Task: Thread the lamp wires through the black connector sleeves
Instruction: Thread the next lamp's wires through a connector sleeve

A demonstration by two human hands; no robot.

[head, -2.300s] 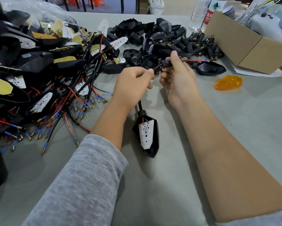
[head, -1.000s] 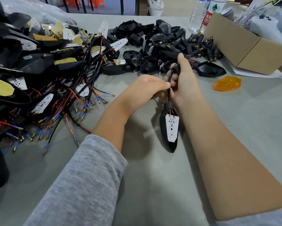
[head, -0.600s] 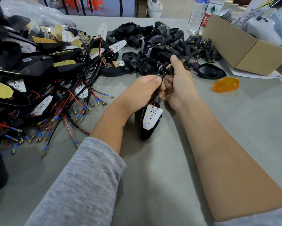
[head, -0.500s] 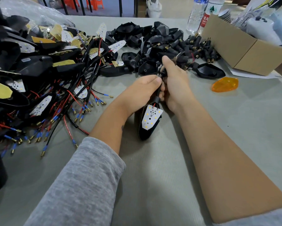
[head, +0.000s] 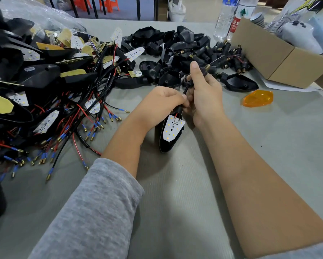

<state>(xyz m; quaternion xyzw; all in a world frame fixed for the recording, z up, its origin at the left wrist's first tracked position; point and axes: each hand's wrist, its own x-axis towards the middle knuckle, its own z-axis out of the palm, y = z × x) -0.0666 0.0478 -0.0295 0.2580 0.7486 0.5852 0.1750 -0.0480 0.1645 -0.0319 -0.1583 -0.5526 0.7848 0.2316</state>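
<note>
Since half a second ago the right hand [head: 203, 96] has drawn the black connector sleeve [head: 201, 71] up along the lamp wires [head: 186, 88], its brass threaded end now showing past the thumb near frame centre. It grips the sleeve in curled fingers. Below it the left hand [head: 160, 103] pinches the wire where it meets the black lamp housing [head: 171, 135], whose tip rests on the grey table [head: 269, 146]. A heap of wired lamps [head: 44, 94] fills the left; loose sleeves [head: 222, 57] lie at upper centre, an orange lens [head: 258, 98] at right
</note>
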